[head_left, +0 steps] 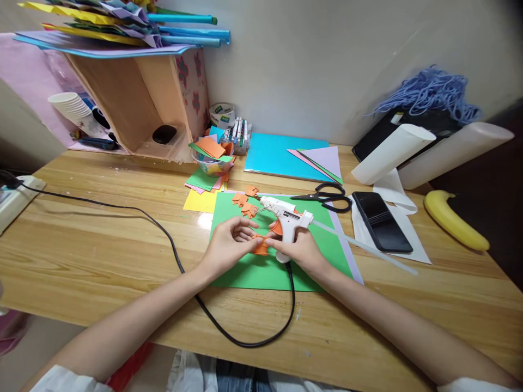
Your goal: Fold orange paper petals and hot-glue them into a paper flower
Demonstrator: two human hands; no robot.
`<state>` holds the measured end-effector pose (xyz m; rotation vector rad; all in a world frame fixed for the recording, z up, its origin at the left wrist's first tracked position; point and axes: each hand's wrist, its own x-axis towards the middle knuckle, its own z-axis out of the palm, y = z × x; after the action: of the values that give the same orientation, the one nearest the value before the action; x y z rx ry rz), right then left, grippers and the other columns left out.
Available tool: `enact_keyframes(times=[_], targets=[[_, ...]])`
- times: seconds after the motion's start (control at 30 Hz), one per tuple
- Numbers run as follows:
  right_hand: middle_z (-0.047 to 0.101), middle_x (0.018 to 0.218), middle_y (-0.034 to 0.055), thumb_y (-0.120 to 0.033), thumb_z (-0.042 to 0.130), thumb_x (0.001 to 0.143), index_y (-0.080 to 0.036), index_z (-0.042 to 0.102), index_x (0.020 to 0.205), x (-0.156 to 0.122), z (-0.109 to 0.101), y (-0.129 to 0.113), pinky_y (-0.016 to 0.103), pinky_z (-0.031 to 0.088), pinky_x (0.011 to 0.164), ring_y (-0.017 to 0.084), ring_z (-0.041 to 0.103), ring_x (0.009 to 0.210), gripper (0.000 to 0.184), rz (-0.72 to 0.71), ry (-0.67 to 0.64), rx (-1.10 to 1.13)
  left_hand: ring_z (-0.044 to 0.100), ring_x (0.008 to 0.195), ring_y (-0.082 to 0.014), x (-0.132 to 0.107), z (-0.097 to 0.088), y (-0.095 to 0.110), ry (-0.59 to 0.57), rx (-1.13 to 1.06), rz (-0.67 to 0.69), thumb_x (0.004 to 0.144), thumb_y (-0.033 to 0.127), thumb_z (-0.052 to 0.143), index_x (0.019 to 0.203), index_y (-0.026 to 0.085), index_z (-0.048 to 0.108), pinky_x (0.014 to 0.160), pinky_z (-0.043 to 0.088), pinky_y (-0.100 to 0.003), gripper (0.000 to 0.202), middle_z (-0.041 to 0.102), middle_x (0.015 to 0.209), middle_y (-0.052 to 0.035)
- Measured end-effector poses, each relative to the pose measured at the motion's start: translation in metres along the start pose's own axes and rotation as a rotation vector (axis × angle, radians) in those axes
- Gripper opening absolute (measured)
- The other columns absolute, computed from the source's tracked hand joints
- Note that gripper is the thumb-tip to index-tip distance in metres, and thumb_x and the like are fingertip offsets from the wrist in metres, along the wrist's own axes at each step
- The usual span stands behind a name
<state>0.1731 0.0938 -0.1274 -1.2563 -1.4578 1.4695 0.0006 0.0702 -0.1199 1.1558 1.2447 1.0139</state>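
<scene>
My right hand [306, 247] is wrapped round the handle of a white hot glue gun [281, 209], its nozzle pointing left and a long clear glue stick [368, 247] sticking out behind. The thumb of that hand reaches across to a small folded orange paper piece [260, 249]. My left hand [229, 239] pinches the same orange piece from the left, fingers curled. Just beyond the hands, several small orange folded paper shapes [249, 209] lie by the nozzle on a green sheet [241, 275]. More orange paper [278, 227] shows behind the gun, partly hidden.
Black scissors [327, 197] and a phone [382, 222] lie to the right, near a banana [455, 220]. A black cord [175, 253] loops across the table from a power strip [20, 198]. Behind stand a bowl of paper scraps [210, 163] and a box shelf [190, 98].
</scene>
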Motion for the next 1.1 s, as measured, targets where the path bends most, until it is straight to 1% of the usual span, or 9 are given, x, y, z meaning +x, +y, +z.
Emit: enact_keyframes(times=[0.23, 0.4, 0.5, 0.6, 0.7, 0.8, 0.97, 1.1], targets=[[0.067, 0.075, 0.0037, -0.031, 0.071, 0.060, -0.015, 0.058, 0.085, -0.002, 0.002, 0.002, 0.032, 0.053, 0.068, 0.020, 0.064, 0.072, 0.032, -0.053, 0.007, -0.147, 0.060, 0.064, -0.0110, 0.000, 0.003, 0.000, -0.030, -0.017, 0.035, 0.062, 0.023, 0.073, 0.086, 0.014, 0.056, 0.060, 0.048, -0.021, 0.031, 0.064, 0.072, -0.0020], [0.067, 0.075, 0.0039, -0.030, 0.068, 0.062, -0.015, 0.058, 0.086, 0.000, 0.001, 0.004, 0.032, 0.053, 0.068, 0.020, 0.065, 0.072, 0.031, -0.039, -0.001, -0.128, 0.059, 0.064, -0.0106, 0.001, 0.001, -0.001, -0.025, 0.017, 0.046, 0.064, 0.025, 0.072, 0.087, 0.014, 0.057, 0.060, 0.047, -0.021, 0.029, 0.062, 0.071, -0.0018], [0.068, 0.074, 0.0040, -0.028, 0.067, 0.063, -0.015, 0.059, 0.087, 0.001, 0.000, 0.003, 0.032, 0.052, 0.070, 0.020, 0.065, 0.072, 0.029, -0.023, 0.024, -0.134, 0.057, 0.065, -0.0100, 0.002, -0.001, -0.002, -0.003, 0.041, 0.060, 0.066, 0.027, 0.070, 0.087, 0.014, 0.057, 0.060, 0.047, -0.020, 0.028, 0.059, 0.071, -0.0010], [0.068, 0.073, 0.0045, -0.030, 0.067, 0.064, -0.014, 0.059, 0.086, 0.002, -0.002, 0.001, 0.033, 0.052, 0.070, 0.021, 0.066, 0.072, 0.028, -0.018, 0.066, -0.143, 0.056, 0.067, -0.0098, 0.003, -0.003, -0.002, 0.021, 0.045, 0.076, 0.068, 0.027, 0.068, 0.089, 0.014, 0.057, 0.060, 0.047, -0.019, 0.027, 0.057, 0.072, -0.0003], [0.068, 0.077, 0.0068, -0.035, 0.067, 0.066, -0.014, 0.058, 0.088, 0.002, -0.002, 0.001, 0.033, 0.052, 0.070, 0.022, 0.066, 0.074, 0.031, -0.007, 0.085, -0.124, 0.055, 0.070, -0.0101, 0.004, -0.003, 0.000, 0.067, 0.044, 0.095, 0.070, 0.026, 0.066, 0.088, 0.015, 0.055, 0.061, 0.047, -0.018, 0.024, 0.055, 0.074, -0.0002], [0.069, 0.081, 0.0078, -0.037, 0.066, 0.068, -0.014, 0.057, 0.089, -0.001, -0.002, 0.001, 0.034, 0.052, 0.071, 0.023, 0.066, 0.077, 0.032, 0.002, 0.070, -0.101, 0.054, 0.073, -0.0104, 0.002, -0.001, 0.000, 0.103, 0.062, 0.128, 0.073, 0.025, 0.063, 0.094, 0.016, 0.054, 0.060, 0.048, -0.018, 0.025, 0.052, 0.076, 0.0000], [0.069, 0.076, 0.0051, -0.035, 0.071, 0.063, -0.016, 0.054, 0.090, -0.004, 0.001, 0.002, 0.034, 0.053, 0.071, 0.021, 0.066, 0.072, 0.037, -0.023, 0.045, -0.026, 0.052, 0.077, -0.0113, -0.002, 0.005, -0.002, 0.101, 0.117, 0.200, 0.079, 0.026, 0.055, 0.106, 0.018, 0.054, 0.062, 0.049, -0.019, 0.027, 0.048, 0.081, -0.0011], [0.067, 0.076, 0.0040, -0.032, 0.074, 0.059, -0.017, 0.052, 0.089, -0.005, 0.004, 0.002, 0.033, 0.053, 0.069, 0.020, 0.066, 0.070, 0.041, -0.018, 0.022, 0.037, 0.052, 0.083, -0.0131, -0.005, 0.009, 0.000, 0.105, 0.201, 0.260, 0.082, 0.027, 0.051, 0.102, 0.019, 0.059, 0.067, 0.050, -0.021, 0.022, 0.048, 0.087, -0.0035]])
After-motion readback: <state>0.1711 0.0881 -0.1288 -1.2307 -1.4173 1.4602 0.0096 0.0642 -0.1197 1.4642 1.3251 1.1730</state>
